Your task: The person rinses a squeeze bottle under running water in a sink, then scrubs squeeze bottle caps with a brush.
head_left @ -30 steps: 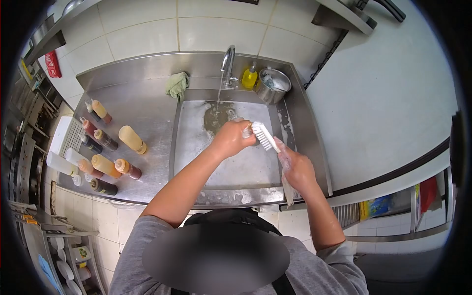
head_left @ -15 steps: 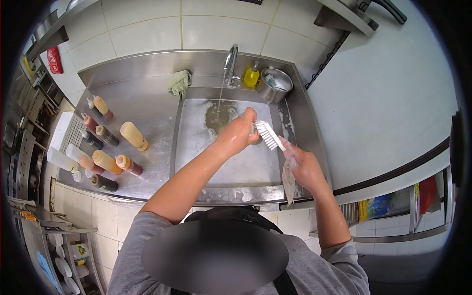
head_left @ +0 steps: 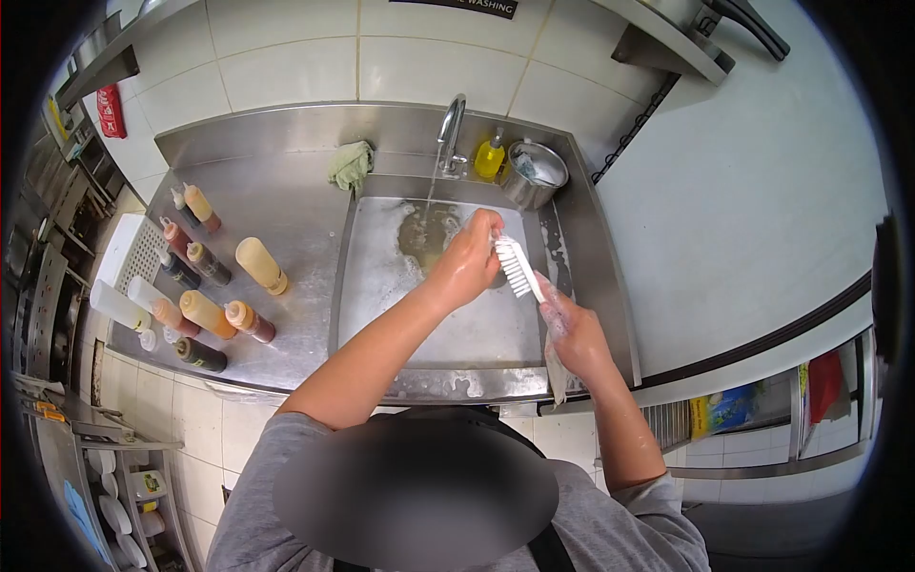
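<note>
A white scrub brush [head_left: 518, 270] is gripped by its handle in my right hand [head_left: 578, 334], which has suds on it. My left hand [head_left: 464, 262] is closed above the soapy sink [head_left: 338, 315]. The brush head touches its fingertips; a small, partly hidden thing seems to be in those fingers, but I cannot make it out. Behind my hands, water runs from the tap [head_left: 452, 124] into cloudy, foamy water. A pale cloth [head_left: 557, 372] hangs over the sink's front edge below my right hand.
Several sauce bottles [head_left: 205, 313] stand on the steel counter [head_left: 295, 343] at left, beside a white perforated basket [head_left: 133, 250]. A green cloth [head_left: 352, 166], yellow soap bottle [head_left: 490, 155] and metal pot [head_left: 534, 174] sit along the sink's back. A large white surface [head_left: 743, 219] borders the right.
My right hand has shifted slightly left with the brush, bringing its head closer to my left fingers. The view has tilted up a little.
</note>
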Demonstrator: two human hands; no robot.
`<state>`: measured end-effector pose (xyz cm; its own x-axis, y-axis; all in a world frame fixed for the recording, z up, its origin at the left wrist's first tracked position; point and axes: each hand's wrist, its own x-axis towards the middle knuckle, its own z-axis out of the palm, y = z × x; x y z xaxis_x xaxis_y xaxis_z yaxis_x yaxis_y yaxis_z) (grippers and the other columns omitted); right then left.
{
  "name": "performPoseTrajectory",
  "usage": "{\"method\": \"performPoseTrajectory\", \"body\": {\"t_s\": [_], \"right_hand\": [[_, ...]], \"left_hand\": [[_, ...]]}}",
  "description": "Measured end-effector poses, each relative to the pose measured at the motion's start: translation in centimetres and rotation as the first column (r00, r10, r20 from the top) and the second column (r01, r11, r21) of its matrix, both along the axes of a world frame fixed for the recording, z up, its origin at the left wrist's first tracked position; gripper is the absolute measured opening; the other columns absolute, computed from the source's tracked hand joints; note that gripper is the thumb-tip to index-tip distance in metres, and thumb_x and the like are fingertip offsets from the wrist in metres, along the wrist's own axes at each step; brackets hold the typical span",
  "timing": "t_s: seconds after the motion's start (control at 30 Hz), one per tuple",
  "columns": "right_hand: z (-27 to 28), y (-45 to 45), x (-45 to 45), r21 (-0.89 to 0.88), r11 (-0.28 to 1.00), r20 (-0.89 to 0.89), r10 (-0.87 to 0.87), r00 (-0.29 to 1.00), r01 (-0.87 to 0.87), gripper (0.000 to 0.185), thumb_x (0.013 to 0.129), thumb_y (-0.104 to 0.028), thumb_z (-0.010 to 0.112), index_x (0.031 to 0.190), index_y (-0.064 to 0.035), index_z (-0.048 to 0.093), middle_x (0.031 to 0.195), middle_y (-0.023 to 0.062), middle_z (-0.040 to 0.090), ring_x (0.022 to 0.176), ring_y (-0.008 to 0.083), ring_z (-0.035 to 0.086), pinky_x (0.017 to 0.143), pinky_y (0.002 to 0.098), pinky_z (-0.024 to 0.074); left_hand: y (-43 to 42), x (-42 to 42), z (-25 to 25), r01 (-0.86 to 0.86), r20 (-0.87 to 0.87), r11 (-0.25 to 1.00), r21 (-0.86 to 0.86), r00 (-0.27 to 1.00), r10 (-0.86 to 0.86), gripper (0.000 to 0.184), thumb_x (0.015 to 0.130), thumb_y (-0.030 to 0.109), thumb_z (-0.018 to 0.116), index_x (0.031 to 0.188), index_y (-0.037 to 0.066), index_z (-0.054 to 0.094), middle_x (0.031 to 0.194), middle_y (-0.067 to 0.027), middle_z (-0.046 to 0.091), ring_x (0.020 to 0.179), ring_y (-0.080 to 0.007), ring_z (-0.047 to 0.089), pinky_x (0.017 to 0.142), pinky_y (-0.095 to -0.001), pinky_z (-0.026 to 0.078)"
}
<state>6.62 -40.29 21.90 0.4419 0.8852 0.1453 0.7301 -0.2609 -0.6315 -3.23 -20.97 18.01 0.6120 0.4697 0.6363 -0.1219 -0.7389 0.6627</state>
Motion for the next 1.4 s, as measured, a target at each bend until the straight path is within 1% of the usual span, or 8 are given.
{"method": "performPoseTrajectory", "body": {"t_s": [0.07, 0.3, 0.73, 0.97, 1.07, 1.27, 1.33, 1.4], "right_hand": [[0.4, -0.1, 0.1, -0.058, 0.998, 0.030, -0.029, 0.999, 0.031, 0.039, 0.093, -0.014, 0.051, 0.132, -0.0183, 0.049, 0.108, 0.0172, 0.063, 0.091, 0.0279, 0.064, 0.080, 0.0314, 0.0473], [-0.2, -0.8, 0.5, 0.084, 0.995, 0.187, -0.075, 0.979, 0.061, 0.042, 0.088, -0.015, 0.057, 0.127, -0.0298, 0.053, 0.101, 0.0153, 0.064, 0.085, 0.0349, 0.061, 0.071, 0.0383, 0.0489], [-0.2, -1.3, -0.3, 0.087, 0.993, 0.200, -0.097, 0.975, 0.081, 0.040, 0.089, -0.013, 0.055, 0.128, -0.0236, 0.053, 0.090, 0.0156, 0.064, 0.065, 0.0265, 0.059, 0.063, 0.0336, 0.0480], [0.4, -1.4, -0.9, 0.067, 0.991, 0.213, -0.127, 0.969, 0.115, 0.042, 0.089, -0.018, 0.056, 0.129, -0.0296, 0.051, 0.094, 0.0140, 0.065, 0.078, 0.0343, 0.062, 0.067, 0.0403, 0.0483], [0.2, -1.7, -0.8, 0.048, 0.995, 0.166, -0.100, 0.981, 0.093, 0.043, 0.090, -0.010, 0.053, 0.130, -0.0231, 0.050, 0.097, 0.0168, 0.064, 0.075, 0.0295, 0.063, 0.068, 0.0307, 0.0480], [-1.3, -1.6, -0.1, 0.297, 0.953, -0.147, 0.105, 0.984, -0.057, 0.037, 0.095, -0.015, 0.048, 0.132, -0.0175, 0.049, 0.096, 0.0044, 0.064, 0.075, 0.0182, 0.058, 0.071, 0.0301, 0.0468], [0.9, -2.1, -1.2, -0.035, 0.999, -0.491, -0.044, 0.870, 0.031, 0.038, 0.097, -0.020, 0.045, 0.135, -0.0172, 0.046, 0.080, 0.0009, 0.052, 0.069, 0.0096, 0.047, 0.058, 0.0279, 0.0408], [1.5, -2.5, -0.7, -0.029, 0.999, -0.694, -0.041, 0.719, 0.029, 0.039, 0.097, -0.022, 0.045, 0.136, -0.0184, 0.045, 0.074, -0.0015, 0.043, 0.064, 0.0089, 0.039, 0.056, 0.0255, 0.0369]], "left_hand": [[-0.1, -0.2, 0.3, 0.045, 0.020, 0.998, -0.046, 0.999, -0.044, 0.032, 0.078, -0.004, 0.055, 0.106, 0.003, 0.039, 0.097, -0.0195, 0.052, 0.092, -0.0359, 0.055, 0.080, -0.0401, 0.044], [-0.1, -1.0, 1.1, 0.220, 0.059, 0.912, -0.346, 0.975, -0.212, 0.027, 0.086, -0.004, 0.048, 0.108, 0.006, 0.037, 0.101, -0.0080, 0.045, 0.098, -0.0171, 0.046, 0.090, -0.0298, 0.037], [-0.4, -0.8, 1.3, 0.277, 0.051, 0.874, -0.400, 0.959, -0.281, 0.028, 0.084, -0.007, 0.043, 0.108, 0.006, 0.037, 0.104, -0.0084, 0.045, 0.100, -0.0170, 0.046, 0.091, -0.0300, 0.037], [-0.6, -0.8, 1.1, 0.291, 0.069, 0.877, -0.383, 0.955, -0.287, 0.032, 0.078, -0.006, 0.041, 0.108, 0.004, 0.037, 0.104, -0.0111, 0.045, 0.101, -0.0206, 0.047, 0.092, -0.0316, 0.036], [-0.8, -0.9, 1.5, 0.293, 0.052, 0.877, -0.381, 0.954, -0.296, 0.037, 0.076, -0.007, 0.040, 0.111, 0.004, 0.037, 0.107, -0.0095, 0.043, 0.105, -0.0189, 0.044, 0.095, -0.0309, 0.034], [-0.9, -1.1, 2.1, 0.298, 0.020, 0.927, -0.229, 0.953, -0.302, 0.037, 0.084, -0.002, 0.041, 0.120, 0.004, 0.035, 0.116, -0.0119, 0.039, 0.111, -0.0210, 0.041, 0.098, -0.0331, 0.032], [-1.4, -0.9, 2.2, 0.294, -0.011, 0.931, -0.215, 0.953, -0.304, 0.036, 0.087, -0.001, 0.041, 0.122, 0.004, 0.035, 0.119, -0.0125, 0.037, 0.113, -0.0216, 0.040, 0.100, -0.0336, 0.031], [-1.6, -0.7, 2.4, 0.277, 0.039, 0.950, -0.146, 0.961, -0.274, 0.034, 0.090, 0.000, 0.042, 0.123, 0.003, 0.035, 0.122, -0.0141, 0.035, 0.116, -0.0245, 0.039, 0.103, -0.0351, 0.027]]}}
